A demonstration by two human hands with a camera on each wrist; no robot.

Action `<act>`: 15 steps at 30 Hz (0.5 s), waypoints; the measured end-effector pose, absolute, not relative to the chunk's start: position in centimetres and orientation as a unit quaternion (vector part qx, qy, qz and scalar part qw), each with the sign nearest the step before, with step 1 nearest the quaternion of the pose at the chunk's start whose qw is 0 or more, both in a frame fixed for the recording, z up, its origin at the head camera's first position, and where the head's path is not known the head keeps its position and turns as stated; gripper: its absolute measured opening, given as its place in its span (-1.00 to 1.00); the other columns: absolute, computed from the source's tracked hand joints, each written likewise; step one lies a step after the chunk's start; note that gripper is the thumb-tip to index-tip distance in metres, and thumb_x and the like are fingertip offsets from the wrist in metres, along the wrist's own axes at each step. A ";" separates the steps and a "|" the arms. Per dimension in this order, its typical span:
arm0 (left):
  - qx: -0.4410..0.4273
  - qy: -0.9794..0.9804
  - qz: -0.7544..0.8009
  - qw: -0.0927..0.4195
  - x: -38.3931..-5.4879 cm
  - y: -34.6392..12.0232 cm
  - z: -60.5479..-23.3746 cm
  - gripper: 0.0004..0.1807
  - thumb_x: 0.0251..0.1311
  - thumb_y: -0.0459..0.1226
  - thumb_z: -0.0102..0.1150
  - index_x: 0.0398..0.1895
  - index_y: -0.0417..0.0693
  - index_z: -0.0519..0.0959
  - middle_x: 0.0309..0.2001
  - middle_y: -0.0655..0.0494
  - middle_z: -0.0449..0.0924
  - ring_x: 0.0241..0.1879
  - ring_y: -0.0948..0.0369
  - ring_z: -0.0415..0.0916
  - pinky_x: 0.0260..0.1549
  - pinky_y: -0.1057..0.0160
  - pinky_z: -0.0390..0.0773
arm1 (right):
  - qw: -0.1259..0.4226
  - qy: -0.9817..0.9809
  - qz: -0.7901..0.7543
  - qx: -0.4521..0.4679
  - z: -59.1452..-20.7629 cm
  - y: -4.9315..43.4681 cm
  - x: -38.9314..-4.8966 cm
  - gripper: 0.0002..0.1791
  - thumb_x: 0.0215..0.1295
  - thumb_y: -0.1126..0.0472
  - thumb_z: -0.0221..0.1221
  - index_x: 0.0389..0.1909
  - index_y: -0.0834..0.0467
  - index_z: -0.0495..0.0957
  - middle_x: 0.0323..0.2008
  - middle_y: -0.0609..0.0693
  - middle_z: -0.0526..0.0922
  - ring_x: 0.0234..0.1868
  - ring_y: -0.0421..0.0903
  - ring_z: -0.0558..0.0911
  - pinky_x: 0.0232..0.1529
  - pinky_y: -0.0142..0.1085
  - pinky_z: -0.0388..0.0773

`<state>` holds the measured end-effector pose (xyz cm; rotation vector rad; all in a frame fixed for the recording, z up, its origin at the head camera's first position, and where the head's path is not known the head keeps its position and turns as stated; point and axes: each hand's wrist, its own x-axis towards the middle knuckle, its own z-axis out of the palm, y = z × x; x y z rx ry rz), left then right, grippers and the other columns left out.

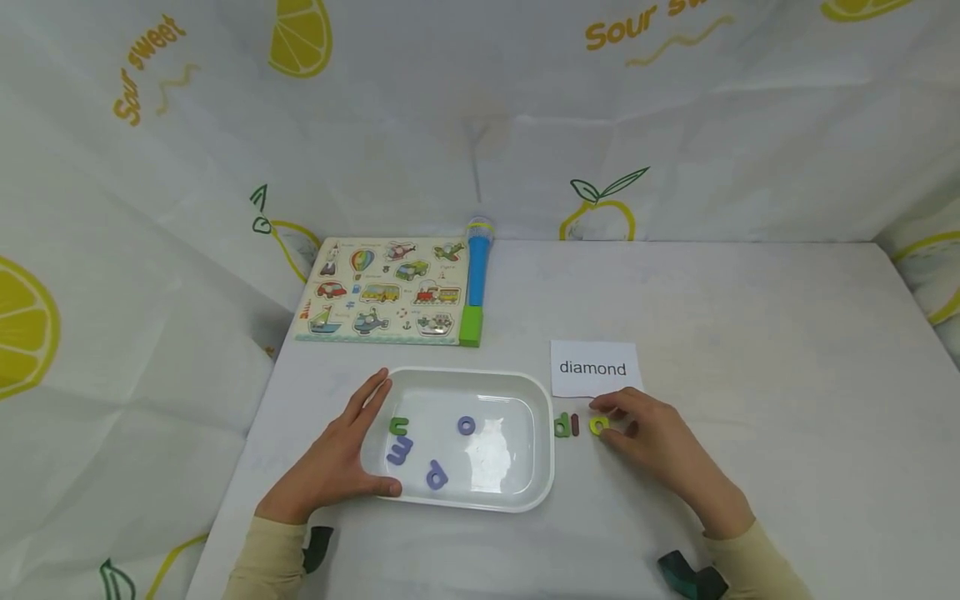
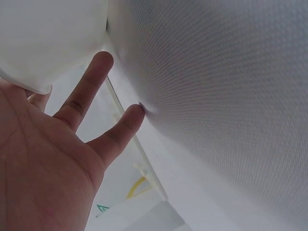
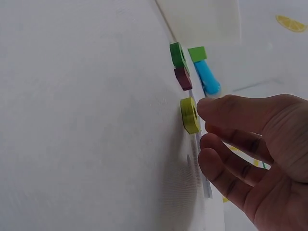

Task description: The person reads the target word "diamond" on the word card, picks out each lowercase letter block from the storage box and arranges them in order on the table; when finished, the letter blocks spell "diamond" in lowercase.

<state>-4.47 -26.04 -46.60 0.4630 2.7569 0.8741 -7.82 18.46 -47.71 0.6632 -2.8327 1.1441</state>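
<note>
My left hand (image 1: 333, 458) spans the left end of a white tray (image 1: 517, 500), its thumb at the near rim and straight fingers at the far rim. In the tray lie a green letter n (image 1: 399, 427), a purple m (image 1: 400, 451), a purple o (image 1: 467, 426) and a purple d-like letter (image 1: 437, 475). My right hand (image 1: 652, 429) hovers around a yellow round letter (image 3: 189, 116), thumb tip beside it and fingers apart. Left of that letter stand a dark red bar-shaped letter (image 1: 575, 425) and a green d (image 1: 562, 426). Behind them lies a card (image 1: 596, 385) printed "diamond".
A picture puzzle board (image 1: 341, 292) with vehicles lies at the back left of the white table (image 1: 787, 375). Along its right edge is a toy microphone (image 1: 477, 271), blue with a green end. Lemon-print cloth (image 1: 420, 142) hangs behind.
</note>
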 end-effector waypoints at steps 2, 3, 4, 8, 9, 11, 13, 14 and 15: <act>0.156 0.936 0.296 0.105 -4.5 -26.1 -46.5 0.54 -0.38 0.26 0.65 0.67 0.09 -0.11 0.64 0.29 -0.32 0.46 -0.19 0.14 0.21 -0.30 0.37 | 0.007 -0.903 0.368 0.222 -47.7 18.3 -7.9 -0.53 -0.07 0.56 0.47 -0.10 0.15 0.68 -0.21 -0.11 0.67 -0.25 -0.11 0.60 -0.32 -0.30 0.59; 0.156 0.936 0.296 0.106 -4.5 -26.0 -46.5 0.54 -0.38 0.27 0.65 0.67 0.10 -0.11 0.64 0.30 -0.33 0.46 -0.19 0.14 0.21 -0.31 0.37 | 0.006 -0.902 0.368 0.227 -47.8 18.2 -7.9 -0.53 -0.07 0.57 0.46 -0.10 0.16 0.68 -0.21 -0.12 0.66 -0.25 -0.12 0.60 -0.32 -0.31 0.59; 0.156 0.937 0.295 0.106 -4.5 -26.0 -46.5 0.54 -0.38 0.27 0.64 0.67 0.10 -0.12 0.64 0.30 -0.33 0.46 -0.20 0.14 0.21 -0.30 0.37 | 0.004 -0.900 0.368 0.232 -47.8 18.2 -7.9 -0.53 -0.07 0.57 0.46 -0.10 0.16 0.68 -0.22 -0.12 0.66 -0.25 -0.12 0.59 -0.32 -0.31 0.58; 0.154 0.936 0.296 0.108 -4.5 -26.0 -46.6 0.55 -0.38 0.29 0.63 0.67 0.13 -0.13 0.64 0.31 -0.34 0.46 -0.19 0.14 0.21 -0.30 0.37 | 0.006 -0.899 0.363 0.246 -48.2 17.7 -8.1 -0.54 -0.05 0.57 0.45 -0.10 0.16 0.68 -0.24 -0.12 0.66 -0.27 -0.14 0.59 -0.33 -0.32 0.57; 0.154 0.936 0.297 0.107 -4.5 -26.1 -46.6 0.55 -0.38 0.29 0.63 0.67 0.13 -0.13 0.64 0.31 -0.34 0.46 -0.19 0.14 0.22 -0.29 0.37 | 0.006 -0.899 0.362 0.246 -48.3 17.6 -8.2 -0.55 -0.04 0.56 0.44 -0.10 0.16 0.68 -0.24 -0.12 0.66 -0.27 -0.14 0.59 -0.33 -0.33 0.56; 0.155 0.936 0.297 0.105 -4.5 -26.1 -46.7 0.55 -0.38 0.29 0.63 0.67 0.13 -0.13 0.64 0.30 -0.33 0.46 -0.19 0.14 0.21 -0.30 0.37 | 0.003 -0.901 0.358 0.244 -48.4 17.4 -8.3 -0.55 -0.03 0.55 0.44 -0.09 0.16 0.68 -0.24 -0.11 0.67 -0.28 -0.15 0.59 -0.32 -0.34 0.56; 0.156 0.936 0.297 0.104 -4.5 -26.1 -46.8 0.55 -0.38 0.30 0.62 0.67 0.13 -0.13 0.64 0.31 -0.34 0.46 -0.19 0.14 0.21 -0.30 0.37 | -0.004 -0.905 0.353 0.239 -48.3 17.2 -8.3 -0.56 -0.02 0.55 0.43 -0.08 0.16 0.68 -0.22 -0.10 0.67 -0.27 -0.15 0.59 -0.32 -0.33 0.56; 0.156 0.936 0.297 0.104 -4.5 -26.1 -46.8 0.55 -0.38 0.30 0.62 0.67 0.12 -0.13 0.64 0.31 -0.34 0.45 -0.19 0.15 0.21 -0.30 0.37 | -0.008 -0.907 0.348 0.235 -48.3 17.1 -8.4 -0.56 -0.01 0.54 0.42 -0.08 0.16 0.68 -0.22 -0.10 0.67 -0.27 -0.14 0.59 -0.31 -0.32 0.56; 0.157 0.936 0.298 0.103 -4.5 -26.1 -46.8 0.55 -0.38 0.30 0.62 0.67 0.12 -0.13 0.64 0.31 -0.34 0.45 -0.19 0.15 0.21 -0.30 0.37 | -0.011 -0.910 0.344 0.233 -48.3 17.1 -8.4 -0.57 0.00 0.53 0.42 -0.08 0.16 0.68 -0.20 -0.10 0.67 -0.26 -0.14 0.58 -0.29 -0.30 0.56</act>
